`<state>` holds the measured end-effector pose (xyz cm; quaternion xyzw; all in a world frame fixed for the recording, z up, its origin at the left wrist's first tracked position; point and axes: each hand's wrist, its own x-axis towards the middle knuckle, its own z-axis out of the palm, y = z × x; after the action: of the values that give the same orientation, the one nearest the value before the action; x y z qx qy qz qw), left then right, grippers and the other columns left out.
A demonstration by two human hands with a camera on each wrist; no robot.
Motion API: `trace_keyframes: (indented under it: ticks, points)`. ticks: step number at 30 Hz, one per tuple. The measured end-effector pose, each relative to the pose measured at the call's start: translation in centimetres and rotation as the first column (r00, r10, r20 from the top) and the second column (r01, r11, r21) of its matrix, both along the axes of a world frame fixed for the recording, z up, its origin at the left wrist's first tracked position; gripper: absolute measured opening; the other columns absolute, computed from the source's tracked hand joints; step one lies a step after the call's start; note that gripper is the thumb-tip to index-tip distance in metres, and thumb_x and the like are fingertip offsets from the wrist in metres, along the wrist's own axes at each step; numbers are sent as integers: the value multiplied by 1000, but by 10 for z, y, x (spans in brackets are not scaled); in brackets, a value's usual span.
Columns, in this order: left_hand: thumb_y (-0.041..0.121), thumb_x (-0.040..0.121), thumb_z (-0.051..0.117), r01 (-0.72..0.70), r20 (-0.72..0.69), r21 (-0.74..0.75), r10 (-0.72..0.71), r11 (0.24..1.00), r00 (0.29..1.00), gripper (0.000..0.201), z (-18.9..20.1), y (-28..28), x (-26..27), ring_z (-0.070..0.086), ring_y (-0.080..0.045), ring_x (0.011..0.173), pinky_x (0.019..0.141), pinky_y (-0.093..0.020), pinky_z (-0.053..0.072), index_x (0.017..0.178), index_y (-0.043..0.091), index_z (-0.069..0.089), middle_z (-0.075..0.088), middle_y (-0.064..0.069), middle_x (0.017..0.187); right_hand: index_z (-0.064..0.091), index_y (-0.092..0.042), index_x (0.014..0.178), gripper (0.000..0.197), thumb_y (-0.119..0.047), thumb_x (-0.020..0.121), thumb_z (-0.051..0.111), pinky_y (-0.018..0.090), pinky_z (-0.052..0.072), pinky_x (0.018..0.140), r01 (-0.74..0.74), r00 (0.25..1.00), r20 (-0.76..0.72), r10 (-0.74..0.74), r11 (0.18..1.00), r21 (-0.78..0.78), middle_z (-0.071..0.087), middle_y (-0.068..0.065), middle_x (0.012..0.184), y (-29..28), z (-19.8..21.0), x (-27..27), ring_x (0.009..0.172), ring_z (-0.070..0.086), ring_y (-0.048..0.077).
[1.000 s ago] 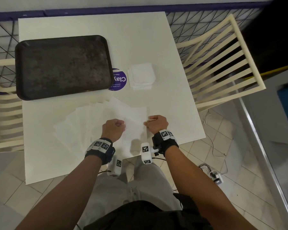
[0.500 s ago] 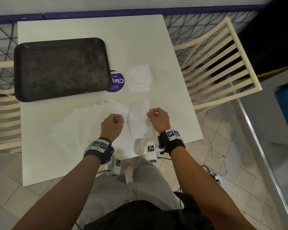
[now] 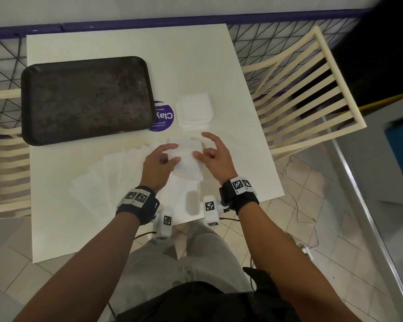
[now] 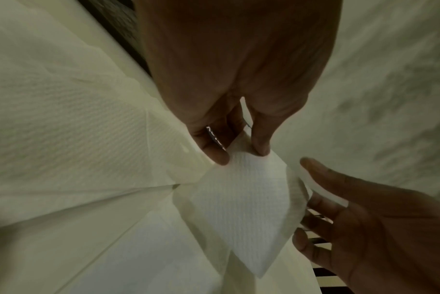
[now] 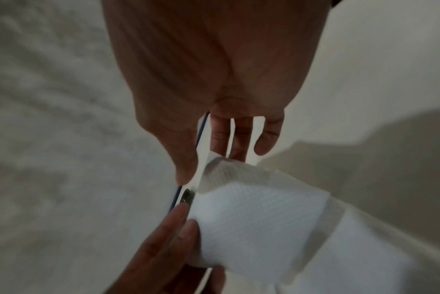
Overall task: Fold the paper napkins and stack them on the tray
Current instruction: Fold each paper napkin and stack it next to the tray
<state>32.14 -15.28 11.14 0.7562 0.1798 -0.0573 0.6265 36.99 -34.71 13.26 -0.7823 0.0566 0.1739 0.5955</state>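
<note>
A half-folded white napkin [image 3: 187, 161] is held just above the table's near middle. My left hand [image 3: 176, 152] pinches its left edge between thumb and fingers, which the left wrist view confirms at the napkin [image 4: 241, 210] corner under the left hand [image 4: 241, 155]. My right hand [image 3: 200, 145] hovers at the napkin's right edge with fingers spread and straight, holding nothing. In the right wrist view the right hand [image 5: 213, 165] is open above the napkin [image 5: 251, 214]. A dark tray [image 3: 86, 98] lies bare at the back left. A small stack of folded napkins [image 3: 193, 110] sits right of it.
Several unfolded napkins [image 3: 116, 173] fan out over the table's near left, under my left wrist. A purple round sticker [image 3: 163, 117] sits between the tray and the stack. Cream slatted chairs stand at the right [image 3: 300, 89] and left [image 3: 0, 147]. The white table's [image 3: 126, 43] near edge is close to my wrists.
Both hands moved away from my body, carrying the napkin's near end forward over itself. My right hand let go and spread its fingers; the left still pinches the napkin.
</note>
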Motion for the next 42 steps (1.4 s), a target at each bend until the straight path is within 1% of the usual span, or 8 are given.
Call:
trace_keyframes:
  ticks: [5, 13, 18, 21, 27, 32, 37, 42]
  points:
    - [20, 93, 74, -17, 10, 75, 17, 997, 1000, 15, 3, 5, -1, 67, -8, 79, 81, -33, 60, 107, 23, 77, 74, 8, 91, 79, -25, 107, 27, -22, 81, 83, 20, 42, 72, -135, 977, 139, 161, 974, -182, 53, -10, 69, 7, 2, -2, 63, 47, 8]
    - [28, 96, 71, -33, 41, 192, 26, 981, 999, 13, 9, 11, -1, 68, -5, 93, 90, -31, 59, 104, 23, 79, 76, 12, 99, 80, -31, 100, 13, -31, 87, 78, 7, 41, 76, -103, 972, 174, 158, 952, -289, 58, -3, 96, 9, 2, 0, 78, 55, 6]
    - [29, 95, 72, -20, 42, 317, 7, 948, 999, 11, 11, 11, 0, 60, -7, 91, 76, -10, 44, 100, 22, 78, 66, 6, 110, 75, -46, 95, 12, -43, 83, 77, 36, 42, 96, -128, 962, 177, 206, 919, -372, 53, -6, 111, 15, 0, 1, 109, 46, 18]
    - [26, 95, 72, 15, 63, 330, -38, 944, 997, 7, 12, 11, 2, 61, -6, 97, 72, -3, 40, 99, 21, 76, 69, 8, 109, 75, -44, 96, 16, -49, 81, 78, 34, 27, 92, -176, 943, 177, 281, 875, -451, 52, -11, 116, 23, 7, 1, 115, 41, 16]
    - [19, 100, 65, 30, 91, 283, -58, 959, 994, 4, 16, 9, 2, 63, 0, 87, 73, -3, 40, 97, 19, 67, 72, 9, 97, 76, -43, 91, 10, -50, 85, 73, 36, 26, 88, -177, 937, 190, 295, 865, -470, 60, -16, 110, 35, 11, 5, 110, 47, 12]
    - [16, 102, 59, -31, 68, 260, 14, 965, 998, 8, 15, 16, 2, 60, 1, 88, 73, -10, 42, 97, 18, 64, 69, 9, 98, 78, -36, 86, 14, -48, 81, 72, 47, 49, 92, -109, 978, 134, 159, 942, -318, 73, -14, 87, 19, 6, 11, 83, 65, 10]
    - [15, 102, 58, -54, 58, 242, 41, 969, 997, 8, 13, 16, 4, 59, 6, 91, 75, -10, 41, 100, 18, 65, 67, 14, 99, 80, -15, 89, 5, -19, 86, 78, 23, 53, 75, -84, 992, 76, 98, 981, -173, 73, -3, 76, 13, 11, 15, 66, 63, 10]
    - [19, 100, 63, -115, 46, 204, 108, 972, 993, 8, 11, 15, 8, 62, -3, 94, 80, -14, 45, 102, 17, 70, 70, 13, 102, 78, -19, 94, 13, -31, 88, 76, 19, 52, 74, -43, 999, 20, 47, 990, -131, 72, -3, 80, 15, 4, 16, 70, 64, 9]
